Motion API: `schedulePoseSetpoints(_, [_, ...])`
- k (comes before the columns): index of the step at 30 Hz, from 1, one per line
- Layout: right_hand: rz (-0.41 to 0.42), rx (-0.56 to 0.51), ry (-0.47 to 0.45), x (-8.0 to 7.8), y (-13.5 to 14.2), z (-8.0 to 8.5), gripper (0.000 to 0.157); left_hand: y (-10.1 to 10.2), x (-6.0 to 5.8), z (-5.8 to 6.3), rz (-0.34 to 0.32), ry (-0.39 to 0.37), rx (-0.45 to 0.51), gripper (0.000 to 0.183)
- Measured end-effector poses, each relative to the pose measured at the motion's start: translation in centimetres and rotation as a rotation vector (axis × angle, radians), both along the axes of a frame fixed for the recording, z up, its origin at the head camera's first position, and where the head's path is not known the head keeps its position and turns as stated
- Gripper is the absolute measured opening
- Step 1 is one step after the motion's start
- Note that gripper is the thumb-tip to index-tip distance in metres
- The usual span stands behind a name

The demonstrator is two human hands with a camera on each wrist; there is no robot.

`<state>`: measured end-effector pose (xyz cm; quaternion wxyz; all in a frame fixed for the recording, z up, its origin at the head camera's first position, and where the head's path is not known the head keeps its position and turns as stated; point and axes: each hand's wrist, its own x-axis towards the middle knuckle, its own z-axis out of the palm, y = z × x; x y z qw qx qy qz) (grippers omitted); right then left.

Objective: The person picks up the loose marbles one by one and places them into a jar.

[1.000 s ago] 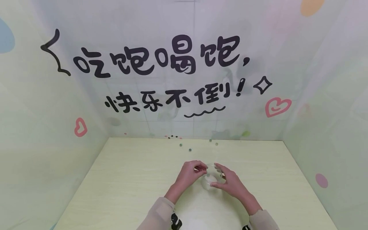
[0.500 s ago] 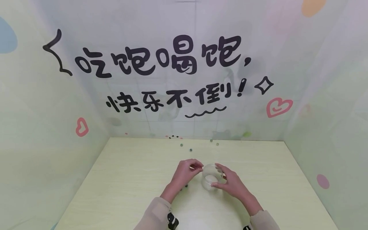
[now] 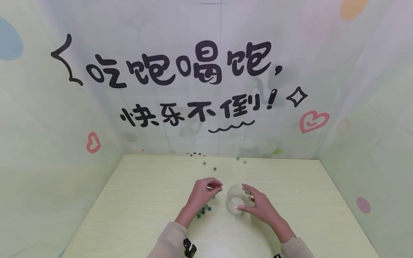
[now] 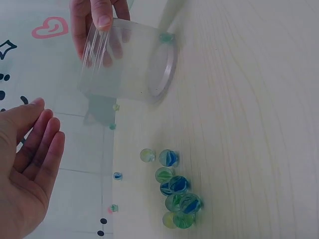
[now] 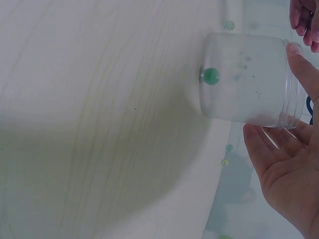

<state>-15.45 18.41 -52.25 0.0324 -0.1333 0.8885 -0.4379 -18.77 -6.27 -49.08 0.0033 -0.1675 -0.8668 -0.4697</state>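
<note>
Walled on three sides by pale printed panels, with black lettering across the back. Below, on the pale wood-grain surface, a clear jar, right of centre, mouth up, upright or nearly so, seemingly resting on its base. At its bottom, apparently inside, one green marble. Held near the rim by the right hand, thumb on one side, fingers on the other.

Left of the jar and apart from it, up in the air, the left hand: a narrow grip, thumb close to fingertips, nothing visible between. Clustered near the left wrist, on the side toward the jar, several loose marbles, blue and green, some touching.

Judged from the pose, a steadying step for the right hand and a pause between grasps for the left. Calls, probably, for a firm hold on the jar and a light fingertip pinch around one marble at most, being smooth and likely to roll.

Near the back edge, four more scattered marbles, two almost at the wall, with little room behind. Between left fingers and jar, only a modest gap; beyond the right hand, broad room toward the side wall. Best kept high over the cluster, that left forearm.
</note>
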Motion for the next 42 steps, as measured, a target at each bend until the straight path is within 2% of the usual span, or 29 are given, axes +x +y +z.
schedulePoseSetpoints(14, [0.011, 0.012, 0.016, 0.1, 0.0, 0.1, 0.086, -1.8, 0.1, -0.6, 0.047, 0.014, 0.009, 0.013])
schedulePoseSetpoints(27, [0.008, 0.015, 0.001, 0.2, 0.0, 0.3, 0.086, -2.4, 0.2, -1.5, 0.091, -0.024, 0.016, 0.016])
schedulePoseSetpoints(36, [0.011, 0.027, 0.01, 0.1, 0.0, 0.4, 0.087, -1.9, 0.0, -2.6, 0.134, -0.063, 0.135, 0.02])
schedulePoseSetpoints(42, [0.016, 0.02, 0.009, 0.1, 0.0, 0.4, 0.086, -1.6, -0.1, -3.3, 0.137, -0.075, 0.184, 0.024])
